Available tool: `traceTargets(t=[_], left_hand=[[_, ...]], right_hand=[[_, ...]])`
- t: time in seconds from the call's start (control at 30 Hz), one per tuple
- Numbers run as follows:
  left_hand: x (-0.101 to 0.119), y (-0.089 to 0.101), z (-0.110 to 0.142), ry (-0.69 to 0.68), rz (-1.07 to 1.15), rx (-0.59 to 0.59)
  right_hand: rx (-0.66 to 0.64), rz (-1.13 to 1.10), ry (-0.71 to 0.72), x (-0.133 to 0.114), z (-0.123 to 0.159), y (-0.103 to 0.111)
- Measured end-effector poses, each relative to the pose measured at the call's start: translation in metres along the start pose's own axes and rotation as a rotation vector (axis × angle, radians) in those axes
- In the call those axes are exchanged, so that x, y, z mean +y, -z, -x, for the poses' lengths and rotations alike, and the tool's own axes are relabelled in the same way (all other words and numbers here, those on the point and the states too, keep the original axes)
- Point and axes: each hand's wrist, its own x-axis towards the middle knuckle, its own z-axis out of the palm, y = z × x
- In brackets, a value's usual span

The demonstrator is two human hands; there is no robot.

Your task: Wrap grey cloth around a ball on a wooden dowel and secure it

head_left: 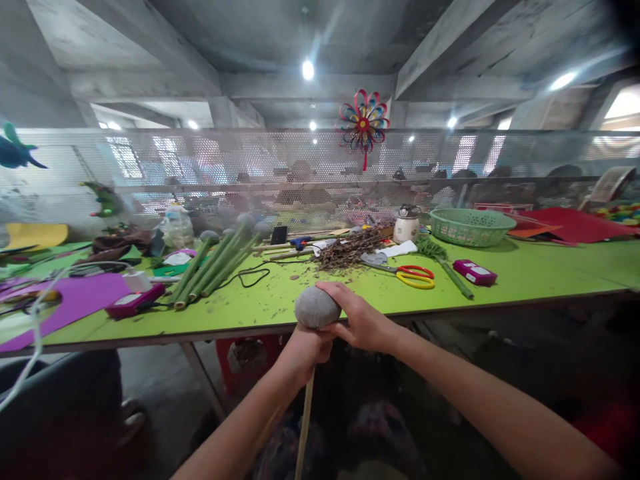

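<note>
Just over the table's near edge, a grey foam-like ball sits at the top of a thin pale stick. My left hand is wrapped round the stick directly under the ball. With fingers on top and thumb below, my right hand grips the ball from its right side. The stick's lower end runs out of view at the bottom. How the ball joins the stick is hidden by my left hand. Beyond the ball, scissors with red and yellow handles lie on the green table.
Green wrapped sticks with grey balls lie at left, near a purple box. Dried twigs spread across the middle. A white bottle, a green basket and another purple box stand at right.
</note>
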Motion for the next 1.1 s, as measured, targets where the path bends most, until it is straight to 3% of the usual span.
traceTargets(t=[0.23, 0.4, 0.5, 0.57, 0.7, 0.83, 0.97, 1.1], left_hand=[[0.015, 0.021, -0.005, 0.036, 0.068, -0.101], [0.022, 0.038, 0.000, 0.036, 0.096, -0.235], [0.023, 0.040, 0.002, -0.002, 0.137, -0.282], [0.023, 0.040, 0.003, -0.010, 0.171, -0.248], [0.025, 0.038, 0.005, 0.008, 0.211, -0.038], [0.027, 0.041, 0.008, 0.019, 0.214, 0.099], [0.028, 0.043, 0.011, 0.008, 0.213, 0.153], [0.028, 0.048, 0.010, 0.016, 0.229, 0.122]], right_hand=[[0.132, -0.354, -0.225, 0.011, 0.010, -0.019], [0.466, -0.408, -0.450, 0.014, 0.029, -0.043], [0.587, -0.363, -0.473, 0.000, 0.031, -0.059], [0.599, -0.323, -0.414, -0.013, 0.029, -0.068], [0.581, -0.286, -0.272, -0.036, 0.019, -0.079], [0.590, -0.226, -0.240, -0.045, 0.008, -0.086], [0.567, -0.127, -0.268, -0.050, 0.000, -0.090], [0.549, -0.017, -0.298, -0.051, -0.003, -0.096]])
